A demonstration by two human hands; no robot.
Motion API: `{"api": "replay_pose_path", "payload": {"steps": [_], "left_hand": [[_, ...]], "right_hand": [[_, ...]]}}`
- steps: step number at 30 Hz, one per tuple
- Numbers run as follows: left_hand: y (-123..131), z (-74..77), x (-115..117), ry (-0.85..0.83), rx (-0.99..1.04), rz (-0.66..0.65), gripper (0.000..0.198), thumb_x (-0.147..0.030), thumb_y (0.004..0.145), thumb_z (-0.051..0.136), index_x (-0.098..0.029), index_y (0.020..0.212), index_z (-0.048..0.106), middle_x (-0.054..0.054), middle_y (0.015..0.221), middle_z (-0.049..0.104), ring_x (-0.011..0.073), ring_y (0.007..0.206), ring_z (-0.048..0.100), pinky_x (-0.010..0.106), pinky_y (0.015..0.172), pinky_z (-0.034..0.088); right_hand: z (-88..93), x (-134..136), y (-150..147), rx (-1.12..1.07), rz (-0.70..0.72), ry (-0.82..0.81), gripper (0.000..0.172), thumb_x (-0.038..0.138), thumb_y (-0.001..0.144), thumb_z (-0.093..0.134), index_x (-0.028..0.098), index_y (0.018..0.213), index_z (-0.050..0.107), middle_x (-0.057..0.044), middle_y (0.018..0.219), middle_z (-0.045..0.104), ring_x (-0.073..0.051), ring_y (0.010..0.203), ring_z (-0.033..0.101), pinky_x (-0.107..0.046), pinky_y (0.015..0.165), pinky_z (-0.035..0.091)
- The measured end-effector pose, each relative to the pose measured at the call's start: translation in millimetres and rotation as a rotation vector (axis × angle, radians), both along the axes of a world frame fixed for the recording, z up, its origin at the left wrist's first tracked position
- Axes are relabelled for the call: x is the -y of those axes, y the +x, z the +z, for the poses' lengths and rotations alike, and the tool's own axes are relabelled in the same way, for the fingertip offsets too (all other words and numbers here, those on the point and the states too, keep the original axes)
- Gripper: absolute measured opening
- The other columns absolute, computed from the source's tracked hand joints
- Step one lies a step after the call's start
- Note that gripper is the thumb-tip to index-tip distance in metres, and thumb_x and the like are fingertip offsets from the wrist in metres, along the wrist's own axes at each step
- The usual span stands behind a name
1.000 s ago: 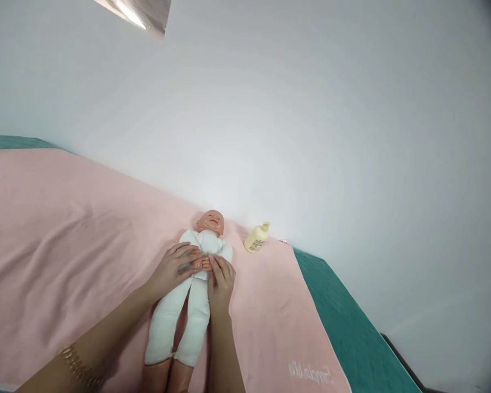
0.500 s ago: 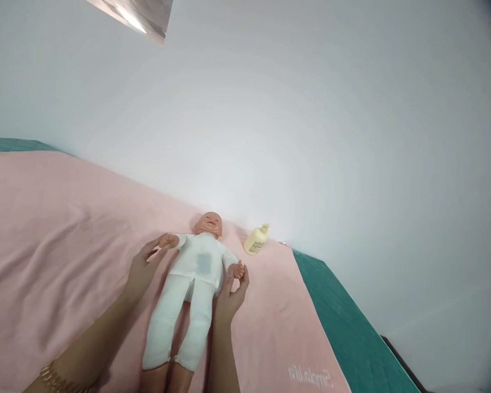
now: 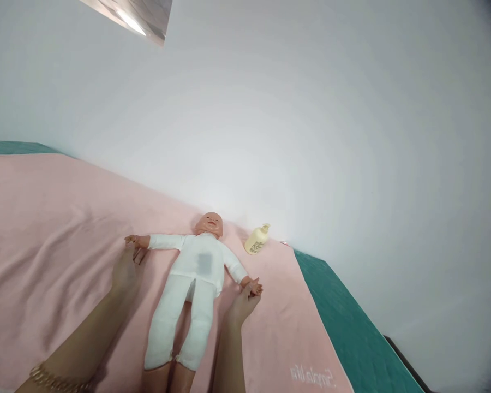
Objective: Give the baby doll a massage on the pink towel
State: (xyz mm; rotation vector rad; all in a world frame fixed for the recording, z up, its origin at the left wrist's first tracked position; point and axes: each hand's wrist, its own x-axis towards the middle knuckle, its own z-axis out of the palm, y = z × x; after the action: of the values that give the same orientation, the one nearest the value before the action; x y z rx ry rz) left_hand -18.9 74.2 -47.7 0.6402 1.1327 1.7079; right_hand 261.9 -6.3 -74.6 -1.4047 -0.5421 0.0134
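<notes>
A baby doll (image 3: 202, 267) with a white cloth body lies on its back on a pink towel (image 3: 57, 218), its arms spread out to both sides. My left hand (image 3: 126, 268) is closed around the doll's hand at the left, with a gold bracelet (image 3: 55, 379) on my wrist. At the right, my right hand (image 3: 244, 307) grips the doll's other hand, thumb on top. The doll's small fingers stick out beyond my grip on both sides. Its lower legs run out of view at the bottom.
A pale yellow pump bottle (image 3: 257, 240) stands on the towel to the right of the doll's head. Green cloth (image 3: 343, 316) shows beyond the towel's right edge. A white wall (image 3: 311, 136) rises behind, with a shiny panel (image 3: 143, 19) at upper left.
Both my hands have moved outward, left and right, stretching the doll's arms from bent near its body to spread wide. The bottle has stayed in place.
</notes>
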Motion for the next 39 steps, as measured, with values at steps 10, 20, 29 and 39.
{"api": "replay_pose_path", "payload": {"steps": [10, 20, 29, 39], "left_hand": [[11.3, 29.7, 20.3, 0.011, 0.069, 0.024, 0.039, -0.049, 0.099, 0.059, -0.02, 0.123, 0.067, 0.01, 0.141, 0.062, 0.0285, 0.134, 0.056, 0.045, 0.117, 0.042], [36.3, 22.2, 31.9, 0.329, -0.531, -0.238, 0.044, -0.052, 0.091, 0.063, -0.023, 0.124, 0.07, 0.011, 0.139, 0.063, 0.0324, 0.134, 0.054, 0.051, 0.113, 0.044], [47.8, 5.0, 27.0, 0.615, -0.892, -0.32, 0.037, -0.039, 0.093, 0.062, -0.029, 0.128, 0.07, 0.009, 0.144, 0.06, 0.0318, 0.142, 0.044, 0.056, 0.115, 0.042], [47.3, 3.5, 24.8, 0.509, -0.767, -0.348, 0.038, -0.042, 0.088, 0.067, -0.028, 0.122, 0.074, 0.009, 0.141, 0.061, 0.0318, 0.137, 0.05, 0.052, 0.111, 0.048]], "right_hand": [[28.7, 1.1, -21.3, -0.068, 0.059, 0.106, 0.045, 0.049, 0.095, 0.055, 0.018, 0.126, 0.053, -0.018, 0.143, 0.054, -0.026, 0.13, 0.055, -0.051, 0.111, 0.043], [34.9, 4.8, -50.0, 0.203, 0.296, 0.042, 0.048, 0.045, 0.095, 0.061, 0.015, 0.132, 0.06, -0.017, 0.135, 0.064, -0.029, 0.127, 0.06, -0.045, 0.103, 0.052], [34.3, -3.2, -47.1, 0.955, 0.396, 0.077, 0.035, 0.018, 0.101, 0.054, 0.025, 0.133, 0.065, -0.008, 0.125, 0.072, -0.023, 0.124, 0.064, -0.044, 0.101, 0.054], [28.6, -4.0, -46.8, 0.84, 0.401, 0.069, 0.031, 0.021, 0.099, 0.055, 0.023, 0.128, 0.068, -0.01, 0.128, 0.071, -0.025, 0.122, 0.065, -0.047, 0.103, 0.053]]}}
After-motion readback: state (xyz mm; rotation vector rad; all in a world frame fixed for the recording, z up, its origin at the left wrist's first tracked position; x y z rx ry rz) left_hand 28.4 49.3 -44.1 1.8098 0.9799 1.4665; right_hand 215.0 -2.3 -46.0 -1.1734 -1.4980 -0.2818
